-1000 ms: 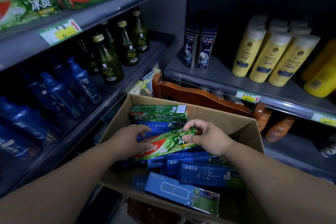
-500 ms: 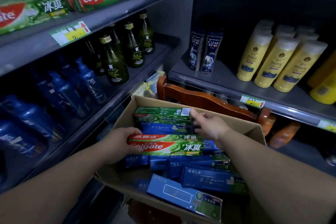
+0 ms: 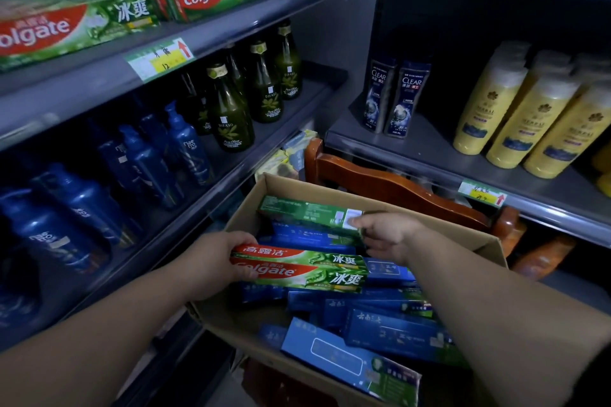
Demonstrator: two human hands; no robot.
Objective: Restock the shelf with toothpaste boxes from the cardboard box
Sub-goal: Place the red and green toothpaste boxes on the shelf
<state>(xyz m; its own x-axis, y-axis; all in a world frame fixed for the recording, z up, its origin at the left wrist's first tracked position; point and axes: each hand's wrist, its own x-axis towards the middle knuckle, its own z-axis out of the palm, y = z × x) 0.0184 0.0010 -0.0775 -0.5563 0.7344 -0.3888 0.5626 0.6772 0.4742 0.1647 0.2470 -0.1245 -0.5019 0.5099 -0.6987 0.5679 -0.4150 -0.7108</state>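
Left grip (image 3: 215, 258) holds a Colgate box (image 3: 307, 269), right grip (image 3: 390, 233) pinches a green box (image 3: 304, 211) — cardboard box (image 3: 243, 213) mostly full, plenty left.

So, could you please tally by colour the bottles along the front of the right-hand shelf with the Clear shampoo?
Dark Clear bottles: 2
Pale yellow bottles, front row: 3
Total: 5
Those behind and at the cropped right edge are left out.

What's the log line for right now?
left hand grips Colgate box | right hand on green box end, grip unclear | both in cardboard box
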